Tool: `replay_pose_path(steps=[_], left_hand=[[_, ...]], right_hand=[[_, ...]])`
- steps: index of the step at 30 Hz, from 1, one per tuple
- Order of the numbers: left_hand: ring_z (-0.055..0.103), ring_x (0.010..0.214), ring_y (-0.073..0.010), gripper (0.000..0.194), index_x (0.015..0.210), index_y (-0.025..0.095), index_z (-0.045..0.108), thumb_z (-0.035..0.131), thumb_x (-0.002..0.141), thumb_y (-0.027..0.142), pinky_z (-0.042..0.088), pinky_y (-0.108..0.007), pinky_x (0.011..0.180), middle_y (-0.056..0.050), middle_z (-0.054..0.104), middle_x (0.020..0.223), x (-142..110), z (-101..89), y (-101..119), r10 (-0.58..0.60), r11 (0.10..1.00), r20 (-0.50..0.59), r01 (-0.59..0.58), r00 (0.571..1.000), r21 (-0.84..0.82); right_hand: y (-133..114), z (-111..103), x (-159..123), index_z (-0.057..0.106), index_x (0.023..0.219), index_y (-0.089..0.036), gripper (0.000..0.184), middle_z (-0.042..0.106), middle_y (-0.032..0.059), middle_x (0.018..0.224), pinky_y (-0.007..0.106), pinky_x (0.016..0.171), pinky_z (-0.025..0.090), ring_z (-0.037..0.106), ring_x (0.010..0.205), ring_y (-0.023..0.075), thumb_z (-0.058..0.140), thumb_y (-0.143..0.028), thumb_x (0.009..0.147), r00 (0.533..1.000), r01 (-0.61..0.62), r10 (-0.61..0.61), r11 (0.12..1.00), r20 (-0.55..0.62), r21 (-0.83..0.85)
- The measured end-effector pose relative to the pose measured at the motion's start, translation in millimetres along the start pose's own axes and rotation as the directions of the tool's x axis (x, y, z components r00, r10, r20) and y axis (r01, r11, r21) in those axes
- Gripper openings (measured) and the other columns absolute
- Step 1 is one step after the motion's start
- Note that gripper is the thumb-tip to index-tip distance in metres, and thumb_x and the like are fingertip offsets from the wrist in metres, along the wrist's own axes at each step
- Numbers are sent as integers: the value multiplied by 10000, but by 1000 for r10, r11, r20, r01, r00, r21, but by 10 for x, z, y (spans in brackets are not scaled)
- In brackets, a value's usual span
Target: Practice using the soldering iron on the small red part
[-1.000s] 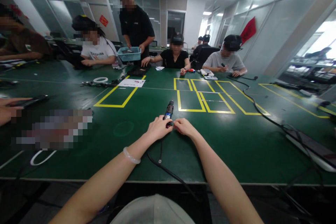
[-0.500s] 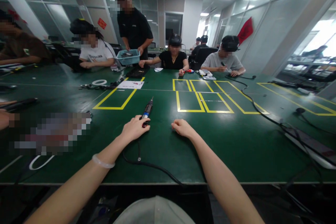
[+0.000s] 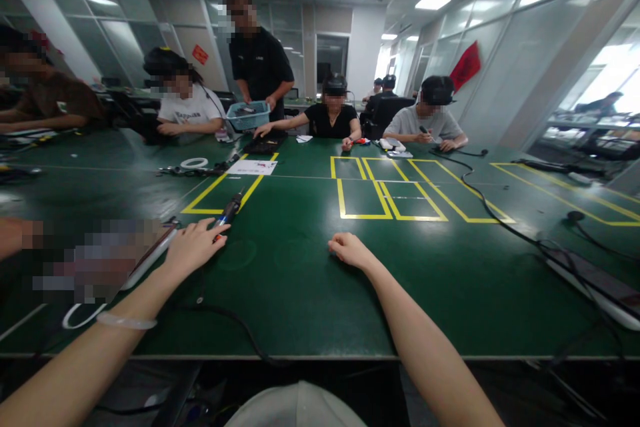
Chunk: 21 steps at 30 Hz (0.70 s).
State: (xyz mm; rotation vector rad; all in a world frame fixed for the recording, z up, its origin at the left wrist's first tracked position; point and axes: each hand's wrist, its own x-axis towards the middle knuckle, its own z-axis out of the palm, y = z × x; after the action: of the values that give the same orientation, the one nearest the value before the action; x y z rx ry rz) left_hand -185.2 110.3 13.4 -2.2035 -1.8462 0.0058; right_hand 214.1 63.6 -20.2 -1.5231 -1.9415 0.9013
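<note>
My left hand [image 3: 195, 243] is wrapped round an electric screwdriver [image 3: 231, 207], a dark tool with a blue band, whose thin tip points away from me. A black cord with a small ring hangs from it near the wrist. My right hand [image 3: 350, 250] rests on the green table [image 3: 300, 300] in a loose fist, with nothing visible in it and apart from the screwdriver. Just left of my left hand lies a flat device with a white edge [image 3: 150, 257], its face blurred out.
Yellow tape rectangles [image 3: 365, 217] mark the table. A printed sheet [image 3: 254, 167] lies beyond the screwdriver. A black cable [image 3: 475, 187] runs along the right side. Across the table, a standing person holds a blue basket [image 3: 247, 117] and several people sit.
My left hand has moved left with the electric screwdriver, and its cord has shifted along. My right hand has stayed in place. The seated person opposite reaches a little farther left.
</note>
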Motion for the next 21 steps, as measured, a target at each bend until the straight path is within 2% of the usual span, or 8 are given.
replay_pose_path(steps=[3, 7, 9, 13, 17, 19, 21], left_hand=[[494, 1125, -386, 501, 1293, 270, 571, 324, 898, 454, 394, -508, 886, -161, 508, 1297, -93, -18, 0, 6, 1000, -80, -5, 997, 9], [481, 1120, -388, 500, 1238, 181, 557, 364, 882, 474, 358, -511, 927, -187, 532, 1198, -173, -89, 75, -38, 997, -194, 25, 980, -72], [476, 1116, -382, 470, 1138, 142, 566, 394, 865, 484, 347, -500, 944, -189, 545, 1140, -190, -120, 106, -76, 994, -205, 56, 976, -98], [487, 1088, -346, 349, 951, 161, 563, 399, 866, 457, 337, -483, 960, -152, 559, 1110, -208, -148, 130, -78, 997, -182, 71, 980, -43], [519, 1045, -326, 327, 872, 166, 560, 367, 888, 429, 346, -471, 944, -143, 581, 1084, -215, -163, 129, -59, 998, -247, 55, 967, -22], [540, 1021, -323, 339, 879, 163, 565, 365, 892, 436, 367, -460, 917, -147, 603, 1051, -207, -192, 156, -56, 997, -289, 38, 956, -67], [581, 948, -294, 348, 918, 171, 568, 381, 890, 463, 411, -417, 855, -125, 634, 995, -188, -243, 238, -83, 981, -289, 28, 954, -191]], right_hand=[[23, 17, 14, 589, 737, -155, 263, 516, -40, 485, 197, 529, 351, 482, 462, 92, 471, -320, 905, 1000, 1, -1, 1000, -1, -6], [41, 31, 22, 594, 745, -154, 271, 516, -40, 485, 197, 525, 350, 479, 457, 92, 467, -331, 908, 1000, 11, -11, 1000, -1, -7], [42, 35, 22, 594, 747, -155, 274, 513, -42, 483, 197, 522, 350, 476, 452, 92, 465, -334, 908, 1000, 14, -14, 1000, 0, -5], [37, 35, 20, 593, 750, -153, 268, 513, -42, 486, 197, 530, 355, 483, 463, 92, 463, -327, 908, 1000, 13, -13, 1000, -3, -2], [31, 29, 22, 603, 764, -147, 273, 516, -40, 489, 198, 521, 355, 478, 454, 89, 460, -326, 912, 1000, 7, -7, 1000, 3, 0], [29, 31, 26, 607, 758, -145, 273, 515, -39, 484, 199, 514, 353, 474, 446, 86, 467, -324, 909, 1000, 11, -11, 1000, 0, -1], [25, 39, 29, 609, 754, -145, 269, 507, -41, 472, 198, 506, 352, 470, 437, 84, 471, -316, 908, 1000, 16, -16, 1000, 3, 15]])
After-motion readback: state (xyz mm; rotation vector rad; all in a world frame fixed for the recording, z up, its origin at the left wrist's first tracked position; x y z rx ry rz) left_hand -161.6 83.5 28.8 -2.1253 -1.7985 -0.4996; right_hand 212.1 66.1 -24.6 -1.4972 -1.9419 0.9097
